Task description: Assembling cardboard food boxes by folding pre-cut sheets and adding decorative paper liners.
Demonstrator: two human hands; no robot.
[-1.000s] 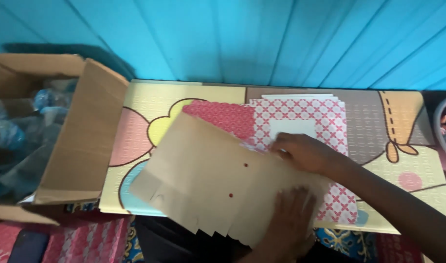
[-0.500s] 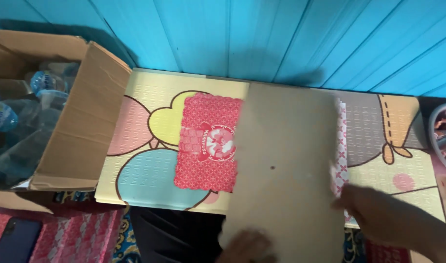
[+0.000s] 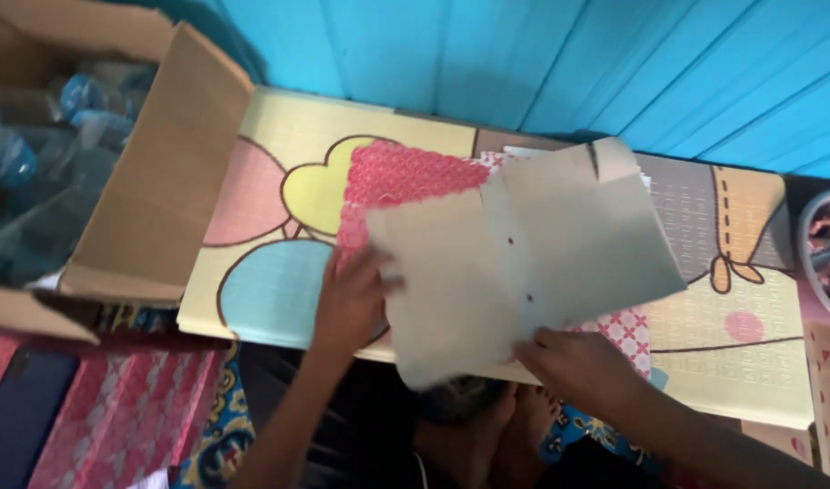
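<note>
Card (image 3: 532, 263), beige, flat, with two small holes, held in both hands above counter (image 3: 741, 353).
Left hand (image 3: 350, 303) grasping its near-left edge; right hand (image 3: 580, 360) grasping its near edge. Red patterned sheets (image 3: 406, 177) lying beneath on the counter. Open cardboard box (image 3: 152, 181) of plastic bottles at left.

Single head-worn view, looking steeply down, close over patterned mat (image 3: 279, 127), facing blue wall (image 3: 523, 54)

Tan cardboard sheet (image 3: 523, 272), creased, small holes, tilted; lifted above red patterned papers (image 3: 406, 177).
</note>
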